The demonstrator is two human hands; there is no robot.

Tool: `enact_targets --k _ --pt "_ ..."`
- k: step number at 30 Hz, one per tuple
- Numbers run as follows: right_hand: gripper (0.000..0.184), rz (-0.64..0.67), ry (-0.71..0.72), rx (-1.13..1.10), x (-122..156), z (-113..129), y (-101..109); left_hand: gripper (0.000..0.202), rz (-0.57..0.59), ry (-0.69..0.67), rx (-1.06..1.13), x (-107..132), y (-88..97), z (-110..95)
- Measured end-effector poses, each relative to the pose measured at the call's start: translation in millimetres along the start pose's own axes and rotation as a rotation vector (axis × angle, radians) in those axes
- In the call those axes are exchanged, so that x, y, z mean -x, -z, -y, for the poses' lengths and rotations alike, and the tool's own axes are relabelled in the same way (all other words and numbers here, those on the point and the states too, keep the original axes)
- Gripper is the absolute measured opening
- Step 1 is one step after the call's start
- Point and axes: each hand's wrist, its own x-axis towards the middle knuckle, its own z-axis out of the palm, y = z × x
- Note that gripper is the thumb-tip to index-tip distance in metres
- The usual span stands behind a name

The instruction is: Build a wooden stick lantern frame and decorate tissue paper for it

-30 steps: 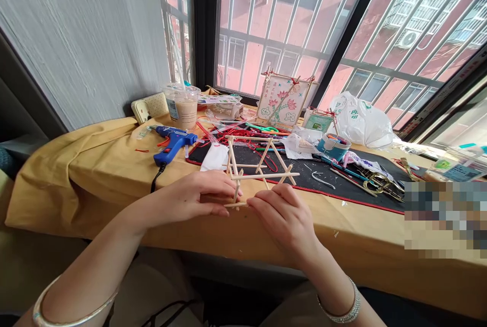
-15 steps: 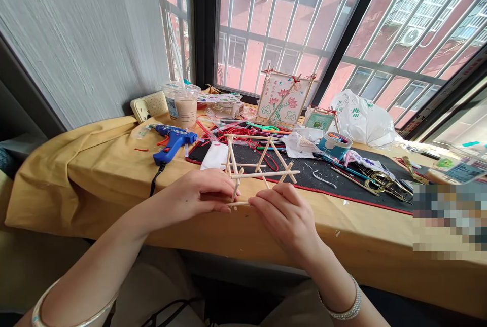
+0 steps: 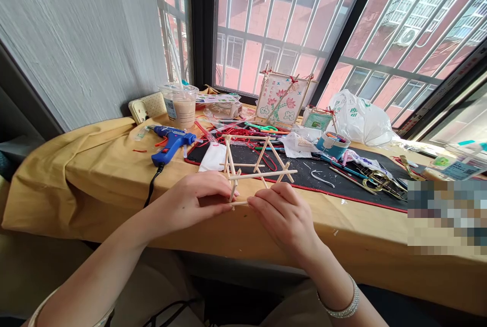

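Observation:
A small open frame of thin wooden sticks (image 3: 262, 175) is held up over the table's front edge, with crossed sticks at either end and longer ones joining them. My left hand (image 3: 196, 196) grips its lower left corner between thumb and fingers. My right hand (image 3: 285, 215) is closed around the right part of a lower stick (image 3: 240, 204), whose left end meets the frame near my left thumb. My right fingers hide the rest of that stick.
A blue glue gun (image 3: 173, 143) lies on the yellow tablecloth (image 3: 106, 165). Behind the frame are a black mat (image 3: 304, 177), red cord (image 3: 243, 134), green scissors (image 3: 262, 127) and a lidded drink cup (image 3: 181, 106). Gold scissors (image 3: 380, 181) lie right, a decorated panel (image 3: 283, 99) stands by the window.
The view has shifted very slightly. Both hands keep their grip, and the stick frame stays in nearly the same pose.

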Motion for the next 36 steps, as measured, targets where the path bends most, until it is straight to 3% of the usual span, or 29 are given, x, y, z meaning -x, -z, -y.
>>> enact_targets --k 7,13,17,19,22,24,27,29,36 --pt "0.013 0.03 -0.019 -0.017 0.2 0.6 1.0 0.004 -0.054 0.035 -0.07 -3.5 -1.4 -10.2" --pt "0.014 0.014 -0.023 -0.012 -3.6 1.1 1.3 0.004 -0.098 0.036 -0.057 0.0 -5.0 -7.2" --pt "0.019 -0.079 0.017 -0.099 2.2 2.5 8.8 0.005 -0.091 0.065 -0.053 0.7 -3.5 -8.3" --pt "0.023 -0.216 -0.057 -0.182 9.3 2.1 14.2 0.006 -0.078 0.082 -0.048 -0.1 -1.6 -10.5" --pt "0.021 -0.343 -0.313 -0.268 18.4 -1.9 20.1 0.006 -0.071 0.095 -0.041 -1.2 0.1 -12.6" --pt "0.015 -0.234 -0.435 -0.311 19.4 -6.3 21.6 0.005 -0.082 0.087 -0.041 -1.2 -0.1 -11.9" --pt "0.014 0.015 -0.51 -0.403 13.4 -12.8 22.3 0.006 -0.092 0.089 -0.044 0.4 -1.4 -9.0" --pt "0.015 0.111 -0.555 -0.506 7.6 -15.7 23.5 0.006 -0.085 0.102 -0.04 2.0 -1.9 -7.2" --pt "0.01 0.23 -0.738 -0.866 0.1 -20.5 29.4 0.009 -0.08 0.14 -0.012 4.3 -1.2 -5.6"
